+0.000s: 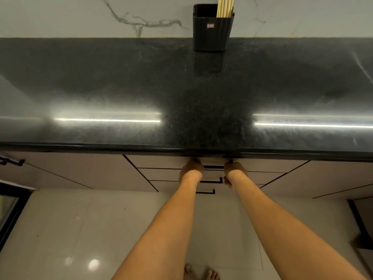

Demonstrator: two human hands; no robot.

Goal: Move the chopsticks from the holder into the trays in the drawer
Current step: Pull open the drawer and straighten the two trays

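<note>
Under the front edge of the countertop (121,87), a little left of its middle: the left hand (191,168), set against the top drawer (161,161), fingers hidden by the overhang, so impossible to tell whether clamped on something or only touching. No gap at the drawer yet, no trays in view. Straight ahead and far across, at the back edge against the wall: the holder (212,35), with the chopsticks (225,7) upright in its right side, long axis vertical. Further right, apart from the other hand with a black handle (214,167) between: the right hand (235,171), grip equally hidden. Probably slightly nearer to the chopsticks, with a long reach forward over the whole countertop.
</note>
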